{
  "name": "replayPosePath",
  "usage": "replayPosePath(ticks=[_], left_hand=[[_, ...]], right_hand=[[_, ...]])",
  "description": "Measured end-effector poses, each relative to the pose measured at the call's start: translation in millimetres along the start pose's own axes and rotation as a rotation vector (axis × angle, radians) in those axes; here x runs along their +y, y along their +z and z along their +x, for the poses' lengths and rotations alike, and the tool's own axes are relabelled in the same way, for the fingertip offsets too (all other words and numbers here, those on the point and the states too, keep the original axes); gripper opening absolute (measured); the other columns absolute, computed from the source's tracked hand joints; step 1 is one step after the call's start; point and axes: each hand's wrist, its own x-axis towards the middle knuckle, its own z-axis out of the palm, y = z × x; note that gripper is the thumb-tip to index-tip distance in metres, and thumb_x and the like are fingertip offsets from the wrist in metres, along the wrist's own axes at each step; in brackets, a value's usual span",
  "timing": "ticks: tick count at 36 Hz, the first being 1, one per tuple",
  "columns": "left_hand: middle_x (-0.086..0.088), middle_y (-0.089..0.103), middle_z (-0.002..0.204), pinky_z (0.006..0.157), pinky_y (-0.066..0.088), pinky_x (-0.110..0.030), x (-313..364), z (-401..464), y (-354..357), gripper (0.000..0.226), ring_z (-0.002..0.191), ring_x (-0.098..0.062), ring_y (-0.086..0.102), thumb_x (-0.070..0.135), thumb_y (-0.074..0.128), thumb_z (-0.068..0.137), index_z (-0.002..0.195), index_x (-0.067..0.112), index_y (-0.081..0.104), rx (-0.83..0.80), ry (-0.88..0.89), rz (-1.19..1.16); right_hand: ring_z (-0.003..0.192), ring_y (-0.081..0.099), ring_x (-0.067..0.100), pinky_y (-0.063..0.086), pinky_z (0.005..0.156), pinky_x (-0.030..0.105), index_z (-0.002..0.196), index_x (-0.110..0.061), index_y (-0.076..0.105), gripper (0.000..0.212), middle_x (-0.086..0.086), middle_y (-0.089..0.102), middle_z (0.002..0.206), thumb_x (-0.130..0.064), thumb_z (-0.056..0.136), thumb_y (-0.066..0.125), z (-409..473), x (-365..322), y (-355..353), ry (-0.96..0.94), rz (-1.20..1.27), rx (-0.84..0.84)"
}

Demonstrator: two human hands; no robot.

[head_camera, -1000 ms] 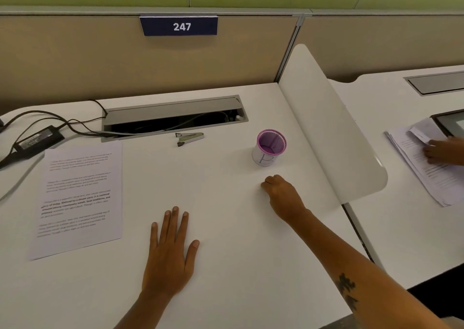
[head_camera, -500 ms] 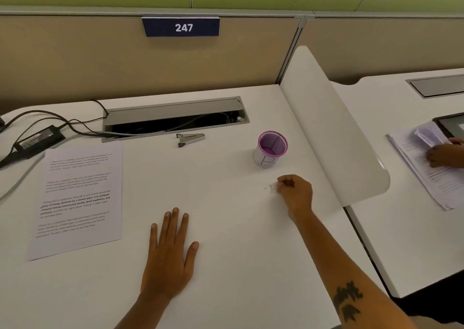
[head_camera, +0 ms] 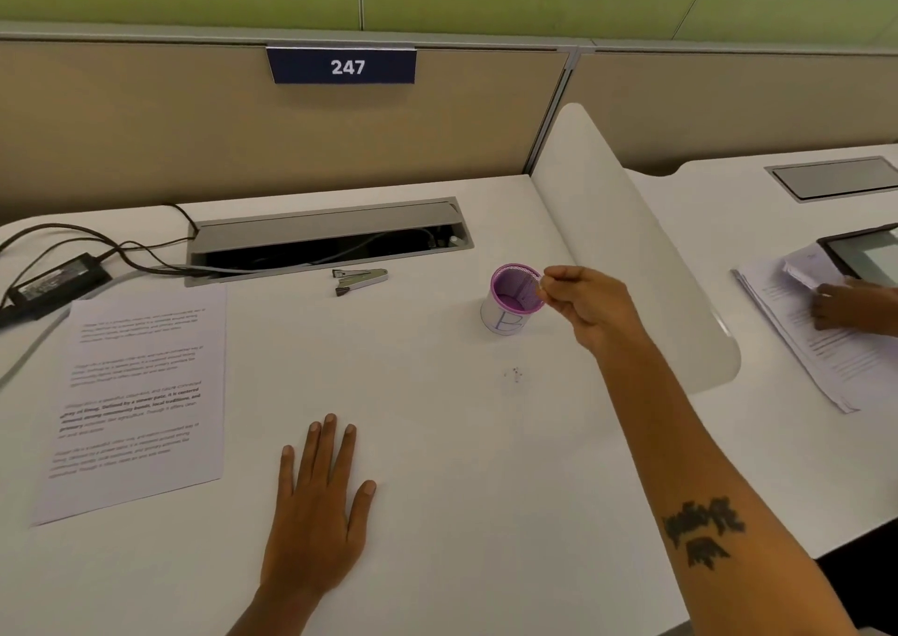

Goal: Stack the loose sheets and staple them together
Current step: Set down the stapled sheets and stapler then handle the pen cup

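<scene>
A printed paper sheet lies flat at the desk's left. A small grey stapler rests near the cable slot, apart from both hands. My left hand lies palm down on the white desk, fingers spread and holding nothing. My right hand hovers at the right rim of a white cup with a purple rim. Its thumb and fingers are pinched together over the opening. Anything between the fingertips is too small to make out. A few tiny dark specks lie on the desk below that hand.
An open cable slot runs along the back, with a power adapter and cables at far left. A white curved divider bounds the desk's right side. Beyond it, another person's hand rests on a paper stack beside a tablet.
My right hand pinched at the specks on the desk, then rose and moved back to the cup's rim. The left hand stayed flat.
</scene>
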Motion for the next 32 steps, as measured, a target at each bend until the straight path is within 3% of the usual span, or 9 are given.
replayPosePath(ticks=[5,9,13,16,18,23,26,32], left_hand=[[-0.002,0.003,0.181,0.134,0.012,-0.058,-0.7,0.1,2.1,0.073,0.168,-0.022,0.003,0.052,0.028,0.107,0.17,0.021,0.013,0.007,0.001,-0.018],[-0.002,0.003,0.181,0.134,0.012,-0.058,-3.1,1.5,2.7,0.072,0.168,-0.022,0.004,0.051,0.028,0.107,0.17,0.021,0.014,0.011,-0.001,-0.02],[-0.001,0.003,0.181,0.134,0.011,-0.057,-3.3,1.6,3.3,0.072,0.168,-0.022,0.004,0.052,0.026,0.107,0.17,0.021,0.013,0.011,-0.001,-0.024],[-0.001,0.002,0.181,0.134,0.011,-0.057,-3.6,1.5,3.4,0.072,0.168,-0.022,0.003,0.052,0.026,0.107,0.17,0.021,0.013,0.01,-0.004,-0.026],[-0.001,0.002,0.181,0.134,0.012,-0.058,-3.4,1.4,3.0,0.072,0.168,-0.022,0.003,0.052,0.026,0.107,0.171,0.022,0.012,0.008,-0.005,-0.023],[-0.001,0.004,0.181,0.134,0.012,-0.057,-1.9,1.1,2.2,0.072,0.168,-0.021,0.004,0.052,0.027,0.107,0.171,0.022,0.013,0.013,-0.005,-0.029],[-0.001,0.004,0.181,0.134,0.012,-0.057,-2.4,1.5,2.3,0.072,0.168,-0.021,0.003,0.052,0.028,0.107,0.171,0.022,0.012,0.01,-0.005,-0.027],[-0.002,0.003,0.181,0.134,0.011,-0.057,-2.1,1.3,1.6,0.072,0.168,-0.021,0.002,0.052,0.027,0.107,0.171,0.022,0.011,0.007,-0.003,-0.011]], right_hand=[[0.066,0.074,0.024,0.066,0.075,0.037,0.085,-0.008,0.079,0.015,0.012,0.077,0.077,0.003,0.077,0.084,20.9,-3.9,17.5,-0.255,-0.521,0.127],[0.078,0.076,0.022,0.065,0.079,0.037,0.09,-0.011,0.081,0.008,0.006,0.079,0.087,-0.006,0.084,0.081,34.3,1.5,24.4,-0.421,-0.844,0.134],[0.082,0.073,0.021,0.064,0.08,0.038,0.09,-0.009,0.082,0.014,0.007,0.08,0.091,-0.002,0.089,0.071,38.9,5.6,26.7,-0.544,-1.029,0.134],[0.073,0.069,0.016,0.06,0.071,0.024,0.085,-0.01,0.081,0.012,0.006,0.079,0.087,-0.001,0.087,0.074,36.9,7.8,27.6,-0.608,-1.044,0.168],[0.07,0.064,0.012,0.049,0.064,0.012,0.081,-0.012,0.079,0.013,0.004,0.078,0.083,0.0,0.085,0.075,35.3,9.2,28.0,-0.623,-1.044,0.209],[0.082,0.073,0.021,0.057,0.079,0.025,0.091,-0.007,0.081,0.017,0.009,0.08,0.093,0.005,0.085,0.071,32.4,10.8,25.3,-0.615,-1.038,0.143],[0.081,0.074,0.02,0.062,0.079,0.028,0.09,-0.008,0.082,0.021,0.006,0.08,0.09,0.007,0.082,0.07,26.3,13.6,20.8,-0.633,-0.993,0.155],[0.082,0.074,0.012,0.059,0.079,0.022,0.096,-0.016,0.081,0.017,-0.004,0.079,0.089,-0.005,0.085,0.073,-2.7,30.2,1.1,-0.52,-0.675,0.212]])
